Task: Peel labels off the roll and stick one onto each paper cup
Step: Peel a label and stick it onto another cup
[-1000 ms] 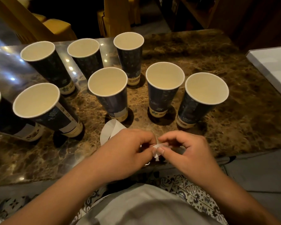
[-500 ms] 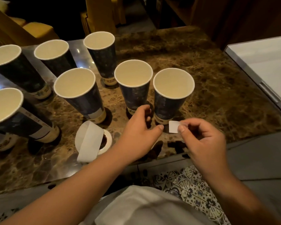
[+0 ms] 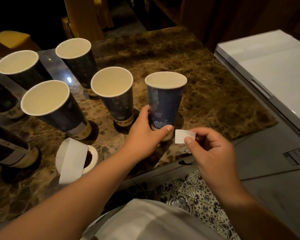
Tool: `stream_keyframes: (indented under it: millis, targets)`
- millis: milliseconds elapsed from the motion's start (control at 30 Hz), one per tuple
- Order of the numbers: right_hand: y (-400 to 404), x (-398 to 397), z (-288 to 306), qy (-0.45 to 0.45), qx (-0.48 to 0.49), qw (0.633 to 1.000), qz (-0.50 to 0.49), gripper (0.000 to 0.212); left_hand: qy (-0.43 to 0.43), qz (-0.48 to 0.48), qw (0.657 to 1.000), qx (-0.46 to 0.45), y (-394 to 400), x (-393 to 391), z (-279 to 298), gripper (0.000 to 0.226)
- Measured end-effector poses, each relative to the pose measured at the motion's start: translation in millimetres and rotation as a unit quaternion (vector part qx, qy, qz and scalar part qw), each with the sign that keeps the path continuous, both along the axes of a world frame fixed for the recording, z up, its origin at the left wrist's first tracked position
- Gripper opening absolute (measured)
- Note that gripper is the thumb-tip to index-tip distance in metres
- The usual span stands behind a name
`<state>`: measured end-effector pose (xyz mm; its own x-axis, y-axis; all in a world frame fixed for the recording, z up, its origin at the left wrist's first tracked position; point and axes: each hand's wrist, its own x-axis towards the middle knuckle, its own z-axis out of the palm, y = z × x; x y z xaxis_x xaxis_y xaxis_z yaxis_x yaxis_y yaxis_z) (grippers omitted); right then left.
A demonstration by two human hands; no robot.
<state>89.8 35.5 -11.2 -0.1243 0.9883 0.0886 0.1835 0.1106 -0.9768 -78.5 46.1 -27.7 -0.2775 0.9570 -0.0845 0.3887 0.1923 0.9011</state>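
— What's the room like from where I'm steering?

— I see a brown veined marble tabletop [image 3: 189,63], polished, with a bright glint of lamp light on its far-left part. Everything is dim and warm-toned.

— And around it?

— To the right I see a white flat-topped cabinet with a grey metal edge [image 3: 270,66]. Near me, below the table edge, I see a blue-and-white patterned tile floor [image 3: 194,196]. Far left there's a mustard-yellow upholstered seat [image 3: 12,38], and beside it a yellow wooden post [image 3: 83,16]. Far right, dark brown wooden panelling [image 3: 223,14].
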Motion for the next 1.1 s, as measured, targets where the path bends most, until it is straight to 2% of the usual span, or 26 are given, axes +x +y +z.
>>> stream_keyframes:
  millis: [100,233,367,467,667,867,1000,1100]
  targets:
    - [0,2,11,0.056,0.000,0.998,-0.009,0.024,-0.108,-0.032,0.993,-0.038,-11,-1,0,0.061]
    - [0,-5,19,0.063,-0.008,0.998,0.003,0.021,-0.307,-0.061,0.946,-0.090,-24,1,5,0.061]
    - [0,-14,16,0.058,-0.028,0.998,0.012,0.017,-0.397,-0.072,0.909,-0.103,-31,-3,8,0.053]
    - [-2,-21,16,0.052,-0.036,0.998,0.019,0.016,-0.401,-0.091,0.905,-0.104,-37,-7,8,0.056]
    - [-5,-35,16,0.019,-0.017,0.999,0.026,0.021,-0.348,-0.092,0.931,-0.056,-46,-16,5,0.061]
    - [-3,-45,14,-0.047,-0.012,0.998,0.039,0.012,-0.318,-0.087,0.943,-0.030,-52,-31,11,0.059]
    - [5,-42,17,-0.061,-0.078,0.992,0.081,0.047,-0.336,-0.125,0.933,-0.038,-60,-41,16,0.063]
    - [7,-37,20,0.012,-0.128,0.974,0.186,0.054,-0.345,-0.185,0.918,-0.054,-64,-47,22,0.064]
